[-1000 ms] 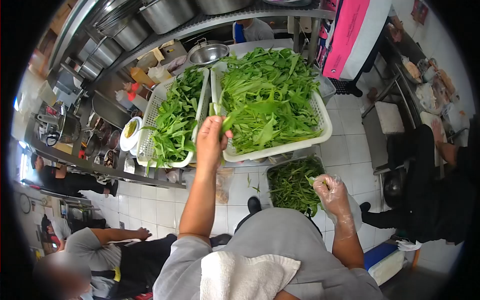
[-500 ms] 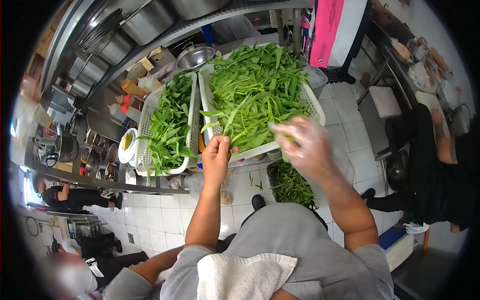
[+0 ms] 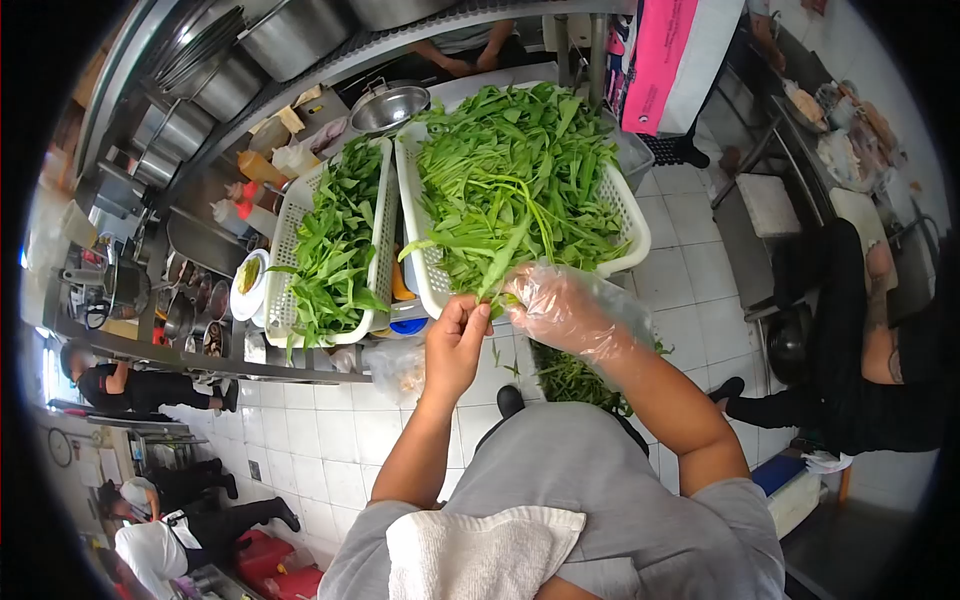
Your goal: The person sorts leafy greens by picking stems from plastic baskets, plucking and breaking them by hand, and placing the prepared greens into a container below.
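Note:
My left hand is bare and pinches the lower end of a leafy green stem, which looks like water spinach. My right hand, in a loose see-through plastic glove, has its fingers closed on the same stem close to the left fingertips. Both hands are at the near edge of a large white perforated basket heaped with leafy greens. To its left stands a narrower white basket with more greens. Below my right forearm, a container of cut green pieces is partly hidden.
Steel pots line the shelf above the baskets, and a metal bowl sits behind them. Squeeze bottles and a white plate are at the left. A co-worker in black is at the right counter; others stand at the lower left.
My right hand has come down and left to meet my left hand at the stem. My left hand has shifted slightly right and down. A nearby person at the lower left has moved away.

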`<state>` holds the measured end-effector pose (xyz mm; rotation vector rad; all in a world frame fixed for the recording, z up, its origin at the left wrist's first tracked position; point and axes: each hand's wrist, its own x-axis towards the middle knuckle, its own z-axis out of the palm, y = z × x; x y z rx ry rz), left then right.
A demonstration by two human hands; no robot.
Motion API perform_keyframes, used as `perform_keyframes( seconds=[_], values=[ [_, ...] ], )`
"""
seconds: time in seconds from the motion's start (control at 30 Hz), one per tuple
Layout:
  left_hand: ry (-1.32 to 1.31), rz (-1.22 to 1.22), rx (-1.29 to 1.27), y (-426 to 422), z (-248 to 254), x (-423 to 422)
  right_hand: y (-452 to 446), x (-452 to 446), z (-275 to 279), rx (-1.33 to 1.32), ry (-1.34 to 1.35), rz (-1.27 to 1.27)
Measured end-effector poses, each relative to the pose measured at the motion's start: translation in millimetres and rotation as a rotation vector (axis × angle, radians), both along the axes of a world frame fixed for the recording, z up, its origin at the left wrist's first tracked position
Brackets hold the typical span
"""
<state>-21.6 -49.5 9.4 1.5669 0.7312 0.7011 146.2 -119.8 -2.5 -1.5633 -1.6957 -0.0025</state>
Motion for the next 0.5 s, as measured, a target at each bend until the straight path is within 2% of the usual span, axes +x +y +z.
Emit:
perform_keyframes(
  seconds=[0.07, 0.13, 0.17, 0.2, 0.23, 0.27, 0.3, 0.37, 0.4, 0.43, 0.47, 0.5],
  values=[
    [-0.008, -0.033, 0.033, -6.1, -8.0, -0.1, -7.5, 2.5, -2.2, 0.036, 0.044, -0.002],
    [0.024, -0.071, 0.139, -11.9, -13.4, -1.7, -19.4, 3.3, 1.1, -0.229, -0.024, -0.074],
    [0.019, -0.077, 0.183, -16.4, -12.4, 0.2, -22.2, 1.3, 1.8, -0.233, -0.026, -0.078],
    [0.015, -0.078, 0.178, -21.3, -9.3, 4.1, -23.9, -0.9, 2.6, -0.145, 0.141, -0.069],
    [0.041, -0.054, 0.363, -27.6, -5.3, 8.3, -25.8, -1.6, 4.1, -0.058, 0.306, -0.059],
    [0.068, -0.026, 0.545, -33.0, -3.7, 10.9, -30.5, 1.6, 9.8, 0.007, 0.200, -0.095],
    [0.062, -0.020, 0.534, -37.6, -4.8, 11.4, -32.5, 6.7, 3.0, -0.003, 0.193, -0.091],
    [-0.042, -0.143, 0.724, -48.3, -8.6, 10.9, -35.9, 21.2, -10.7, 0.119, 1.482, -0.037],
    [-0.148, -0.180, 0.826, -53.4, -10.8, 13.4, -40.0, 36.3, -6.2, 0.152, 1.506, -0.110],
    [-0.120, -0.239, 0.916, -58.0, -16.7, 8.7, -44.2, 52.7, 3.8, 0.189, 1.528, -0.185],
    [-0.099, -0.306, 0.795, -60.1, -19.3, 9.4, -49.0, 67.1, 0.6, 0.282, 1.651, 0.126],
    [-0.077, -0.376, 0.673, -62.2, -21.8, 10.4, -51.8, 73.1, -2.0, 0.281, 1.641, 0.114]
  ],
)
